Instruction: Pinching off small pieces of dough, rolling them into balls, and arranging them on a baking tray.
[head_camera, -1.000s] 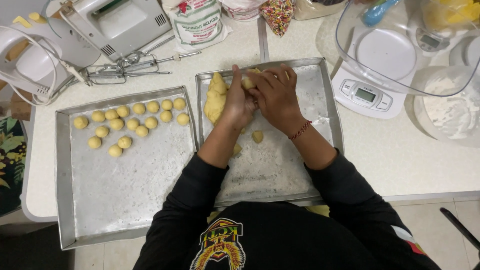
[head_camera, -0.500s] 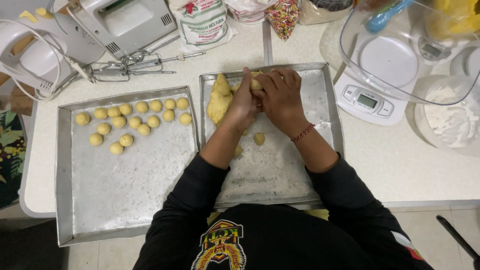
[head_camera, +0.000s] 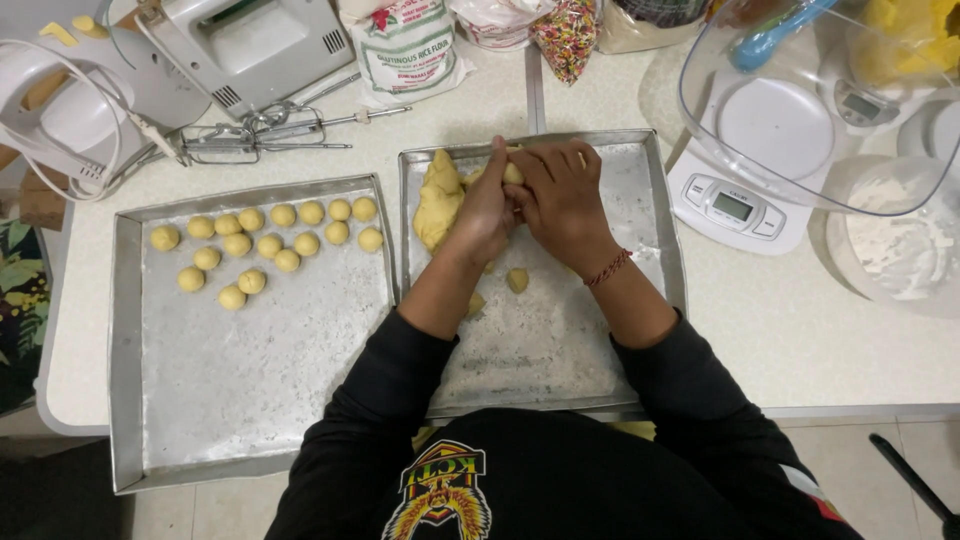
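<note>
Near tray: I see the left baking tray (head_camera: 250, 400) overhanging the near edge of the worktop (head_camera: 800, 340), its near half bare and dusted with flour
Dough balls: I count a cluster of small rolled dough balls (head_camera: 265, 240) in loose rows along that tray's far edge, close together, some touching
Right tray: the second baking tray (head_camera: 560, 360) sits just beside the first, parallel, its near edge hidden by my torso
Loose pieces: two small dough scraps (head_camera: 517, 281) lie mid-tray, just near of my wrists
Left hand: my left hand (head_camera: 482, 205) is curled over the tray's far half, fingers clenched around a small piece of dough (head_camera: 513, 173) that it shares with the other hand
Right hand: my right hand (head_camera: 562, 195) presses against the left, fingers closed on that same piece; a red thread bracelet (head_camera: 608, 268) circles the wrist
Dough lump: the big yellow dough lump (head_camera: 437, 200) rests at the right tray's far left corner, touching my left hand
Scale: a white kitchen scale (head_camera: 735, 200) stands right of the tray, under a clear bowl (head_camera: 800, 110)
Far edge: a hand mixer (head_camera: 250, 50) with loose beaters (head_camera: 250, 140) and a flour bag (head_camera: 405, 50) lie beyond the trays
</note>
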